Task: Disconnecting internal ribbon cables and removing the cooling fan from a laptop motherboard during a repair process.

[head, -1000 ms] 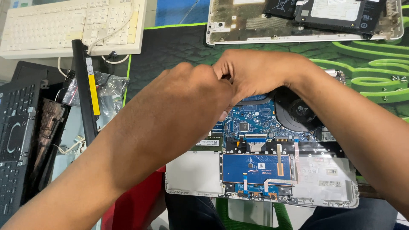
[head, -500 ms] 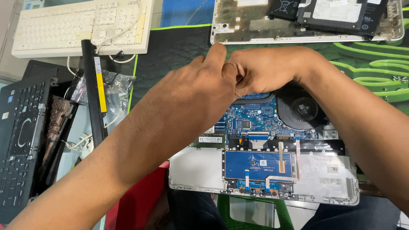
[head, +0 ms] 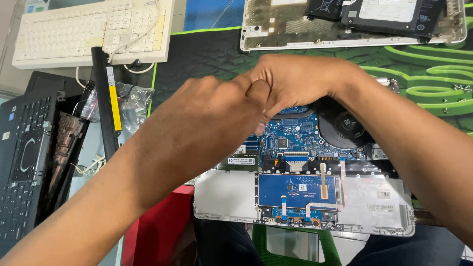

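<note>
Both hands meet over the open laptop (head: 305,197), which lies with its cover off at the near edge of the worktop (head: 207,54). The left hand (head: 212,113) reaches in from the lower left and the right hand (head: 295,81) from the right; their knuckles touch above the blue circuit board (head: 288,138). The fingers of both hands are curled inward and pressed together, but whether they grip anything cannot be told, since the hands hide what lies under them. Just right of the hands sits the round black fan (head: 345,128). Below the board a small white label (head: 241,161) lies on a green memory strip, and nearer still is a blue rectangular touchpad board (head: 295,189) with orange and white flat cables across it. To the left a long black battery bar (head: 106,98) with a narrow yellow label (head: 114,106) lies tilted beside a clear plastic bag (head: 133,106). A cream keyboard (head: 93,29) sits at the far left, and a black laptop (head: 24,162) lies at the left edge. At the far side rests a white laptop shell (head: 295,29) holding a black battery pack (head: 389,15) with a white rectangular label.
</note>
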